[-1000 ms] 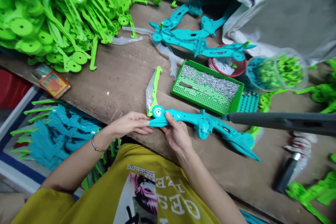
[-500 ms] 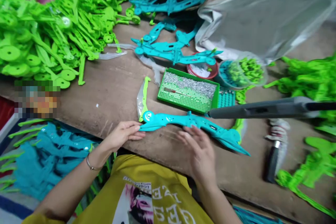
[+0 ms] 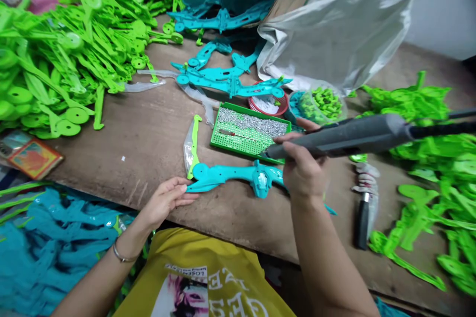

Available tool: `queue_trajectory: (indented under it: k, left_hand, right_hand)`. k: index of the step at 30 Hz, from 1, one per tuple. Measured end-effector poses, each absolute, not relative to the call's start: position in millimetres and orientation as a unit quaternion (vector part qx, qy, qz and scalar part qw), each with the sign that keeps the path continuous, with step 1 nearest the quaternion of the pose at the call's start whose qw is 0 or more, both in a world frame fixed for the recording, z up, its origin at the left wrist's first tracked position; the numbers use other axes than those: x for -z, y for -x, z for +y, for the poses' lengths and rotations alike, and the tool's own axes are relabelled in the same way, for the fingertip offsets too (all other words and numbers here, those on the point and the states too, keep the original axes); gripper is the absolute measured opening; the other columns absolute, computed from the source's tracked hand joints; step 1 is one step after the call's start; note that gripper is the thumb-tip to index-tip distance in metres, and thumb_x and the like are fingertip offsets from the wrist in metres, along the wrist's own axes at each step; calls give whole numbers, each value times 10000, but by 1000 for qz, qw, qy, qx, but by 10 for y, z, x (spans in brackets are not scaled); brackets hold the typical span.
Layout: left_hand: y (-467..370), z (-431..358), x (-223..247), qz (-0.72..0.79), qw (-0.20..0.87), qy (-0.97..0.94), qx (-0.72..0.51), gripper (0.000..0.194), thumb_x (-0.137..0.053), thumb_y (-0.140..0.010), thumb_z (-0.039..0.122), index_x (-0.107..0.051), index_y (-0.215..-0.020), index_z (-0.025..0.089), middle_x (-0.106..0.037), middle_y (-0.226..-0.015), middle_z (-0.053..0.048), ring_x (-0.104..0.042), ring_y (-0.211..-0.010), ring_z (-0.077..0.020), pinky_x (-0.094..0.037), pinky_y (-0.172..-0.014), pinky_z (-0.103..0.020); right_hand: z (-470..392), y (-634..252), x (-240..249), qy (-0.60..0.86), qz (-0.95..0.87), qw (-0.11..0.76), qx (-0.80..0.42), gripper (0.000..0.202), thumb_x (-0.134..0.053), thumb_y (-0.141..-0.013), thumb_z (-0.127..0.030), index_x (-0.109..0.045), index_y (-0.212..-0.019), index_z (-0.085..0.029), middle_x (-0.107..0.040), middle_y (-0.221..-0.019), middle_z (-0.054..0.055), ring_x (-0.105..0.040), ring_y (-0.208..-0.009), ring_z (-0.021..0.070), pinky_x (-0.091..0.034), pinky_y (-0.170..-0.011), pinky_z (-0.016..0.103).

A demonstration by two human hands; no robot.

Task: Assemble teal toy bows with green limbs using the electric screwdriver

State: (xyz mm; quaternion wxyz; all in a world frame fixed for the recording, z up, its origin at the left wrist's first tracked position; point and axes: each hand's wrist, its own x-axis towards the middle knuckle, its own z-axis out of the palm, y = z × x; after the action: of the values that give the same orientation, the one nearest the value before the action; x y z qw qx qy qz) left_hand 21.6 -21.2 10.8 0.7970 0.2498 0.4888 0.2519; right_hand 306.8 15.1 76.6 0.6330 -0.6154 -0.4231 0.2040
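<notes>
My left hand [image 3: 167, 200] pinches the pointed left tip of a turquoise plastic bow-shaped part [image 3: 226, 174], which lies on the bench near its front edge. At that end a light green plastic arm [image 3: 194, 143] with a clear curved piece [image 3: 188, 151] juts away from me. My right hand [image 3: 305, 168] is wrapped round a grey electric screwdriver [image 3: 353, 136]. The tool's tip points left, above the front edge of a green tray [image 3: 245, 146], and appears apart from the bow-shaped part. My right hand and forearm hide much of that part's right end.
The tray holds many small silver screws and a small hand screwdriver [image 3: 234, 133]. Behind it are a red basket [image 3: 284, 104] and a clear tub [image 3: 323, 104]. Green parts [image 3: 74, 54] are heaped left and right. A black-handled tool [image 3: 362, 218] lies right, a white sack [image 3: 327, 34] behind.
My right hand has left the bow-shaped part and closed round the electric screwdriver. The part has rolled, so its middle hub faces up. My left hand keeps its tip. The view has shifted.
</notes>
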Motion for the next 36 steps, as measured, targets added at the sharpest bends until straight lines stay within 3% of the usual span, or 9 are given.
queue_trajectory:
  k: [3,6,10,23,31,36]
  left_hand:
    - [-217,-225,-112,494,788,-252,-266,598,-848,-675,509,-530,-1050,169,-762,-969,-83,-748,-901,-245,-561,-883,-386]
    - [-215,-235,-104,495,785,-259,-270,672,-822,-708,520,-464,-1161,179,-760,-987,-92,-748,-904,-251,-560,-889,-406]
    - [-213,-234,-90,486,790,-266,-263,696,-787,-752,515,-438,-1245,169,-750,-1042,-120,-743,-930,-255,-555,-903,-410]
    - [-200,-248,-60,482,790,-274,-261,649,-752,-791,495,-427,-1253,175,-746,-1022,-112,-736,-950,-260,-548,-912,-417]
    - [-227,-256,-57,466,795,-263,-285,606,-772,-783,440,-448,-1222,176,-739,-890,-64,-743,-901,-260,-549,-880,-411]
    - [-218,-278,5,430,817,-235,-305,503,-766,-811,372,-482,-1178,179,-753,-939,-89,-750,-867,-242,-548,-860,-395]
  right_hand:
    - [400,-2913,-641,550,-399,707,-197,268,-738,-750,-354,-612,-953,-235,-596,-593,-74,-593,-544,126,-511,-622,304]
    - [624,-2827,-435,531,-401,720,-195,257,-714,-776,-387,-579,-939,-241,-555,-546,-90,-568,-487,125,-489,-562,298]
    - [776,-2830,-229,518,-405,725,-203,233,-686,-773,-363,-550,-917,-241,-538,-531,-99,-547,-463,117,-486,-548,294]
    - [864,-2808,-106,516,-430,711,-208,164,-650,-752,-281,-526,-848,-232,-535,-511,-96,-547,-444,114,-478,-516,275]
    - [643,-2608,-525,495,-421,730,-214,175,-641,-742,-231,-540,-883,-252,-513,-516,-100,-515,-435,123,-472,-512,299]
    - [114,-2145,-832,420,-444,696,-377,151,-653,-798,-224,-574,-919,-269,-490,-519,-89,-493,-433,127,-457,-489,302]
